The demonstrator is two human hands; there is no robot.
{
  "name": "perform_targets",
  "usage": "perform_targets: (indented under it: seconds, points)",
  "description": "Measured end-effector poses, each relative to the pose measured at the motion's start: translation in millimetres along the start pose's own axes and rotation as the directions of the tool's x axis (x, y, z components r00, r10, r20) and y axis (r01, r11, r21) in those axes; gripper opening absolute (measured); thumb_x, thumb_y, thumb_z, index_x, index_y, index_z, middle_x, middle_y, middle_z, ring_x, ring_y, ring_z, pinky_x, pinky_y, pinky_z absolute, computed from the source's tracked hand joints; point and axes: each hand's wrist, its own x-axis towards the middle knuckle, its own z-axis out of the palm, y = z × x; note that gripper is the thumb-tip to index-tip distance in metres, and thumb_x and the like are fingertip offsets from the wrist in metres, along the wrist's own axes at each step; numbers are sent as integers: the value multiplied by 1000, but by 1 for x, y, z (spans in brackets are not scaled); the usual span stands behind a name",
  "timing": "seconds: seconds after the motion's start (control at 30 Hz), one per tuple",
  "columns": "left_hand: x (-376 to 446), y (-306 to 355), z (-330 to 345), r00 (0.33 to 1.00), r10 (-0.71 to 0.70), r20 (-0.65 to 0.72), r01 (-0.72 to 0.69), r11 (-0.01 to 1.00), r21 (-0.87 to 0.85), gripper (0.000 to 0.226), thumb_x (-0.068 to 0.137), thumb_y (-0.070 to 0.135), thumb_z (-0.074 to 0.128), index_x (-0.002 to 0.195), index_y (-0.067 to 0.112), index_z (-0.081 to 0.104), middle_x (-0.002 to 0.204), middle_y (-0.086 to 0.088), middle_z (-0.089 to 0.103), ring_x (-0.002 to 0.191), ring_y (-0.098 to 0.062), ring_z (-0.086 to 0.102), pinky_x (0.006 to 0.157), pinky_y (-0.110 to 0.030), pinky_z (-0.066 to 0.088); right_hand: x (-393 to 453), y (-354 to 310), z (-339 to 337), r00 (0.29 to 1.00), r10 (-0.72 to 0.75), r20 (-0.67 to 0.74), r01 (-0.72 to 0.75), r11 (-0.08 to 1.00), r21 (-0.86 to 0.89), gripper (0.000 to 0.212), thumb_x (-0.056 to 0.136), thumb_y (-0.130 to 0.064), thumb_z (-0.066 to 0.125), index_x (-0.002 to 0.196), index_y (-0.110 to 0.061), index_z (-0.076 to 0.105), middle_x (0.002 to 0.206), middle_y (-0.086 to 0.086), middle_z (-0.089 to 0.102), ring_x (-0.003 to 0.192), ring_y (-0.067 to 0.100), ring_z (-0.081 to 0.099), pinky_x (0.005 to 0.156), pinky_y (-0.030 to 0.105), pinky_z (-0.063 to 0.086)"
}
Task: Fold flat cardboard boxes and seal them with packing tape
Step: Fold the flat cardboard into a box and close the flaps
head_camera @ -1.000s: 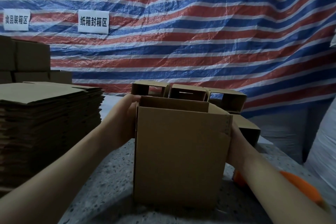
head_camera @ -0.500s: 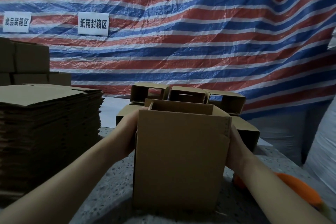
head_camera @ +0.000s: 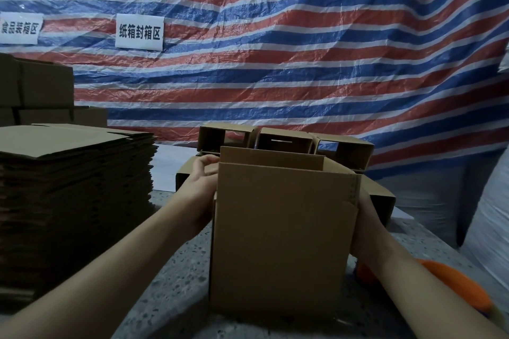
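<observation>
Two hands (head_camera: pixel 202 190) flanking one box (head_camera: pixel 281 239)

Stood upright on the speckled tabletop (head_camera: pixel 170 264): a plain brown cardboard box (head_camera: pixel 281 239), opened into a square tube, top flaps raised. Was flanked by a tall stack of flat boxes (head_camera: pixel 71 195) at left, several formed boxes (head_camera: pixel 283 142) just behind, an orange tape dispenser (head_camera: pixel 451 283) at right.

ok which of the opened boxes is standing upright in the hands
The nearest cardboard box, upright on the table between the left hand and right hand. The three opened boxes behind lie on their sides.
</observation>
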Motion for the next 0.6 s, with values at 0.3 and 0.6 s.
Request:
perform_targets:
  seconds: [0.3, 0.6]
  points:
    - [-7, 17, -5, 994, 93, -50, -80, 973, 216, 9, 88, 1, 66, 96, 5, 66, 70, -7, 72, 58, -17, 67, 48, -26, 52, 0, 1, 8, 988, 58, -144, -60, 998, -10, 44, 75, -50, 51, 49, -25, 76, 57, -2, 71, 47, 9, 67, 40, 21, 51]
    - [-7, 13, -4, 996, 67, -64, -51, 973, 225, 17, 91, 11, 65, 76, 5, 71, 67, -12, 70, 53, -20, 64, 50, -30, 53, 0, -3, 12, 997, 67, -40, -69, 996, -63, 46, 87, -32, 53, 45, -26, 70, 51, -5, 64, 42, 6, 59, 41, 19, 49]
